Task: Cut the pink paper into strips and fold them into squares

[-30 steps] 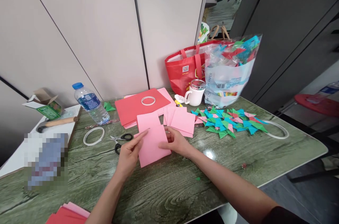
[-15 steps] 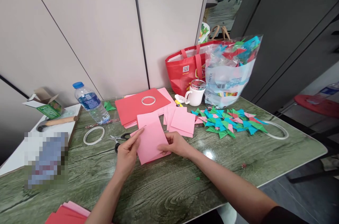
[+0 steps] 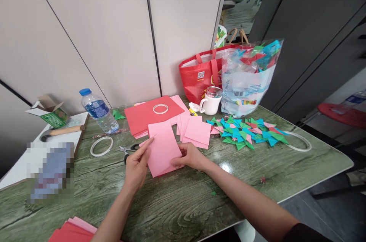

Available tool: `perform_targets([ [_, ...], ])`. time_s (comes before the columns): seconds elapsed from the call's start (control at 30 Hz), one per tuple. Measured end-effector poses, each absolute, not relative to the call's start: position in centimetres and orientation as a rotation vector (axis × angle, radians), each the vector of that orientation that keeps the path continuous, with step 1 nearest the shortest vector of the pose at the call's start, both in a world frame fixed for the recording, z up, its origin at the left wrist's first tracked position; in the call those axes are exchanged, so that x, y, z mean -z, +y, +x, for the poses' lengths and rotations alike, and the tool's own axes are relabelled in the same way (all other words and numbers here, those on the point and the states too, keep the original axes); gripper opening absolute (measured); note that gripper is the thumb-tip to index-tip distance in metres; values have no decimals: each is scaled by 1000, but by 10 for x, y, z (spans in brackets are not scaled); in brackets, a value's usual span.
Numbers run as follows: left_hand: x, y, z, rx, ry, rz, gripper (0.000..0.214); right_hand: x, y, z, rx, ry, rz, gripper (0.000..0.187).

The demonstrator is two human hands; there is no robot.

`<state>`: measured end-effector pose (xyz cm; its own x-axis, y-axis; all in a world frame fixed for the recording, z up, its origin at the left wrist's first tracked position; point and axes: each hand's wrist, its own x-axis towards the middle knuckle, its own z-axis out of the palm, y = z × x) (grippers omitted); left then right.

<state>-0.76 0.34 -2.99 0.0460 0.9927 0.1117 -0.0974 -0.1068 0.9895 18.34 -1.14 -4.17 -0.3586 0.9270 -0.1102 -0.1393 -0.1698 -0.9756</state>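
A pink sheet of paper (image 3: 163, 146) lies before me over other pink paper, its near edge toward me. My left hand (image 3: 138, 162) grips its left side, index finger stretched along the surface. At the lower right corner, my right hand (image 3: 189, 155) pinches the paper between thumb and fingers. Small scissors (image 3: 127, 150) rest just beyond my left hand, partly hidden. Past my right hand, several pink paper squares (image 3: 198, 131) lie fanned out. Behind the sheet is a stack of red paper (image 3: 143, 114) with a tape roll (image 3: 160, 108) on top.
Folded coloured paper pieces (image 3: 246, 131) cover the right side, beside another tape roll (image 3: 304, 144). A white mug (image 3: 211, 104), red bag (image 3: 194, 78) and filled plastic bag (image 3: 246, 89) stand behind. At left are a water bottle (image 3: 98, 110), tape (image 3: 101, 146) and a hammer (image 3: 61, 131).
The held sheet's upper edge, earlier a distinct line in front of the pink paper behind, now blends into it. Both hands stay almost in place.
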Motion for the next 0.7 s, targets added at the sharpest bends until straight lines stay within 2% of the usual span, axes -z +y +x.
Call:
perform_targets([
  [0.7,28,7,-10,-1360,1076,1173,44,50,-4,187,-1541,-1080,-1056,42],
])
